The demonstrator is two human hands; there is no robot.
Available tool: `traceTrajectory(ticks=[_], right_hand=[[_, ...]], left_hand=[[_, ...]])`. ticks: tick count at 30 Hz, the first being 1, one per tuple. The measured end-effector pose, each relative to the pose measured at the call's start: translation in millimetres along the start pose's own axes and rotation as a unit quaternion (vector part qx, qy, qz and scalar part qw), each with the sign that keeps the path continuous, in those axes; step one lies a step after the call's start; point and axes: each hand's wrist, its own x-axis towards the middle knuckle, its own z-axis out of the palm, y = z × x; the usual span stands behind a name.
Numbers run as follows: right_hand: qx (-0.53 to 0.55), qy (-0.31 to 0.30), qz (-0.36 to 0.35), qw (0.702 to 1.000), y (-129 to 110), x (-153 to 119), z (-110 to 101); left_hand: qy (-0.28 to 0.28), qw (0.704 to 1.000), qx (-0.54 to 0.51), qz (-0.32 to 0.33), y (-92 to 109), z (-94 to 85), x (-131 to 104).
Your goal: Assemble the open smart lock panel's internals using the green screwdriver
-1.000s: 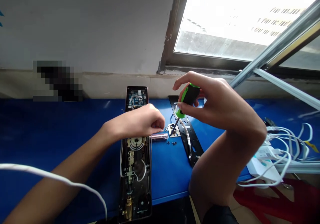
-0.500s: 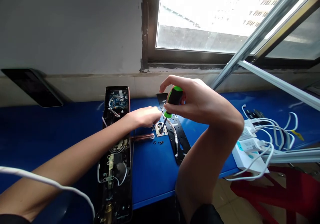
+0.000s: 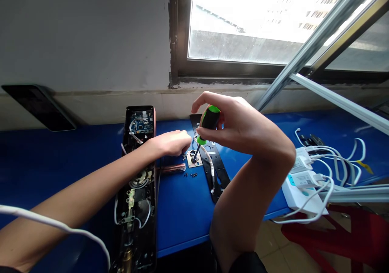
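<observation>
My right hand (image 3: pixel 225 117) grips a screwdriver (image 3: pixel 209 119) by its black and green handle, the shaft slanting down. Its tip meets a small metal plate (image 3: pixel 194 159) lying on the blue table. Just left of the plate, my left hand (image 3: pixel 176 142) is closed, fingers curled downward; whatever they hold, if anything, is hidden. Several small screws (image 3: pixel 191 175) lie in front of the plate. A copper-coloured bar (image 3: pixel 173 168) rests to its left. On the right is a long black plate (image 3: pixel 221 171), with a white-wrapped cable (image 3: pixel 210 161) across it.
An opened black lock housing (image 3: pixel 141 208) with a circuit board lies under my left forearm. A phone (image 3: pixel 39 106) leans on the wall. A power strip (image 3: pixel 304 192) with chargers and white cables sits at right. Metal bars (image 3: pixel 334 94) cross by the window; a red stool (image 3: pixel 343 236) stands below.
Both hands keep nearly the same pose, with the screwdriver still on the small plate. The view has shifted slightly, so the table items appear a little further left.
</observation>
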Motion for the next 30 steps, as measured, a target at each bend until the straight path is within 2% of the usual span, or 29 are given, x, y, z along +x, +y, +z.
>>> traceTrajectory(ticks=[4, 7, 10, 13, 16, 19, 23, 26, 30], right_hand=[[-0.007, -0.002, 0.001, 1.0, -1.6, 1.2, 1.3], [-0.008, -0.005, -0.004, 1.0, -4.4, 2.3, 2.8], [-0.016, -0.004, -0.011, 1.0, -8.8, 3.6, 5.3], [-0.02, 0.005, -0.024, 1.0, -14.5, 6.1, 9.1], [-0.017, 0.003, -0.042, 0.999, -21.7, 10.0, 13.8], [-0.031, 0.0, -0.06, 0.998, -30.2, 14.7, 19.4], [-0.054, 0.006, -0.065, 0.996, -39.3, 19.8, 30.2], [-0.056, 0.011, -0.048, 0.997, -40.5, 20.3, 41.3], [-0.076, 0.036, -0.012, 0.996, -39.6, 9.3, 58.8]], left_hand=[[0.002, 1.0, -0.008, 0.013, -0.1, 1.6, -2.7], [0.023, 1.0, -0.005, 0.003, 2.3, -2.5, -13.4], [0.07, 0.998, -0.003, -0.007, 7.6, -10.0, -36.4], [0.122, 0.992, -0.013, 0.018, 12.9, -10.9, -67.1], [0.209, 0.977, -0.022, 0.035, 15.5, 1.1, -96.3], [0.299, 0.952, -0.018, 0.065, 15.7, 21.9, -118.9], [0.377, 0.923, -0.021, 0.078, 13.3, 48.5, -140.6], [0.433, 0.899, -0.039, 0.058, 9.5, 63.2, -152.9], [0.505, 0.859, -0.078, -0.014, 4.8, 76.4, -162.4]])
